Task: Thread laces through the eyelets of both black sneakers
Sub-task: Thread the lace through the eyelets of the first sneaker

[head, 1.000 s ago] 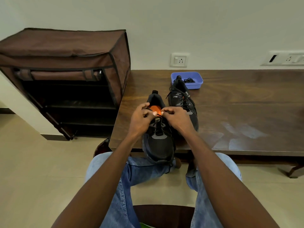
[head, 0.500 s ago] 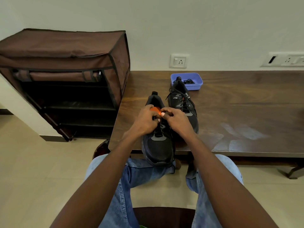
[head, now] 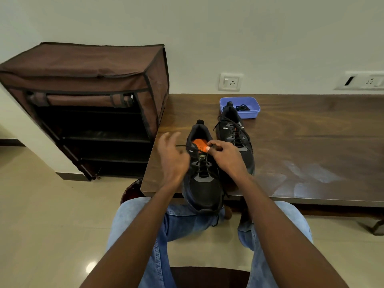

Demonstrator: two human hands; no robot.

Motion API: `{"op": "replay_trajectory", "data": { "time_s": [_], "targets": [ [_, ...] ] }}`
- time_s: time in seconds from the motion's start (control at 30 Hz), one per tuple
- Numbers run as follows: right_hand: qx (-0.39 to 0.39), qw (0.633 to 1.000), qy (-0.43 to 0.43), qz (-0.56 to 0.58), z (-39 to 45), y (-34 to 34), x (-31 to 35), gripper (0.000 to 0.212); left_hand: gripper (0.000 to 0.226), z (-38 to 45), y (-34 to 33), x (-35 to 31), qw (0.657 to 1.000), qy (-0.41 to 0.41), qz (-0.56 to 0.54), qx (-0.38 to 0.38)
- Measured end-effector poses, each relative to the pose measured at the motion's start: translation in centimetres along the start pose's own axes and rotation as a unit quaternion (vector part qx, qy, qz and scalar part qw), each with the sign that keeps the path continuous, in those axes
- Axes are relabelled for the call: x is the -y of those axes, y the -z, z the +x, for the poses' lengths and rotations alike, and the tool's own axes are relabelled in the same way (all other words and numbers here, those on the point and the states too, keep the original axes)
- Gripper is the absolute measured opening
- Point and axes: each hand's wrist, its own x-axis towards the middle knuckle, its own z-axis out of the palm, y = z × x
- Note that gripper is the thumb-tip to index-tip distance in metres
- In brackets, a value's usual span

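Note:
Two black sneakers stand on the wooden table [head: 311, 142]. The near sneaker [head: 204, 188], with an orange insole, hangs its toe over the front edge. My right hand [head: 226, 156] pinches its black lace at the upper right eyelets beside the tongue. A short lace end [head: 180, 146] sticks out to the left from the upper left eyelet. My left hand [head: 172, 161] is beside that end with fingers spread and blurred, and I see no grip on it. The far sneaker [head: 230, 121] is laced and stands just right of the near one.
A blue plastic tray [head: 254, 113] holding a coiled black lace [head: 242, 107] sits behind the far sneaker, near the wall. A brown fabric shoe rack [head: 83, 80] stands against the table's left end. My knees in jeans are under the front edge.
My left hand has come off the shoe's collar and swung out left with its fingers spread. A lace end now pokes out of the left side. My right hand keeps its pinch.

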Motion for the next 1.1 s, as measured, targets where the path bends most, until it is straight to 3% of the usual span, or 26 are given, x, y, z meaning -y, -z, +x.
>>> {"op": "replay_trajectory", "data": {
  "time_s": [0.07,0.13,0.37,0.43,0.5,0.57,0.6,0.67,0.73,0.8,0.87,0.97,1.03,1.1],
  "targets": [
    [-0.001,1.0,0.005,-0.006,0.1,-0.1,-0.1,0.021,0.041,0.3,-0.6,-0.6,0.986,-0.098,0.097,0.098],
    [-0.002,1.0,0.012,-0.011,0.1,-0.1,-0.2,0.018,0.031,0.6,-1.1,-0.7,0.964,-0.157,0.162,0.145],
    [0.0,0.999,0.024,-0.027,0.0,-0.3,-0.2,0.02,0.014,1.0,-0.7,0.0,0.955,-0.161,0.175,0.177],
    [-0.002,1.0,0.016,-0.021,0.0,-0.3,-0.2,0.018,0.008,0.6,-0.7,0.4,0.971,-0.183,0.11,0.108],
    [-0.001,1.0,0.006,-0.011,0.0,-0.1,-0.3,0.015,0.007,-0.2,-0.2,0.2,0.988,-0.153,0.024,-0.019],
    [0.001,1.0,0.0,-0.002,0.0,0.0,-0.3,0.013,0.006,0.1,0.4,0.4,0.98,-0.029,-0.089,-0.178],
    [0.001,1.0,0.0,-0.002,0.0,0.0,-0.3,0.013,0.009,0.7,0.9,0.6,0.956,0.051,-0.155,-0.245],
    [-0.001,1.0,-0.001,-0.006,0.0,0.0,-0.2,0.014,0.015,2.1,1.7,1.6,0.91,0.192,-0.229,-0.288],
    [-0.003,1.0,-0.004,-0.007,0.1,-0.2,-0.2,0.016,0.029,2.1,2.1,1.5,0.93,0.258,-0.111,-0.236],
    [-0.003,1.0,-0.005,-0.005,0.1,-0.2,-0.2,0.019,0.042,1.4,2.0,1.0,0.973,0.167,-0.006,-0.16],
    [-0.004,1.0,0.0,-0.011,0.2,-0.4,-0.3,0.024,0.04,1.0,1.2,0.2,0.999,0.027,0.007,-0.035],
    [-0.003,1.0,0.01,-0.029,0.1,-0.5,-0.4,0.031,0.029,1.1,-0.1,-0.2,0.979,-0.102,0.085,0.154],
    [-0.004,0.999,0.013,-0.032,0.1,-0.4,-0.4,0.03,0.015,1.1,-0.8,-0.2,0.965,-0.136,0.11,0.194],
    [-0.003,0.999,0.012,-0.035,0.0,-0.3,-0.3,0.026,0.009,0.7,-0.9,-0.1,0.97,-0.149,0.078,0.179]
  ]
}}
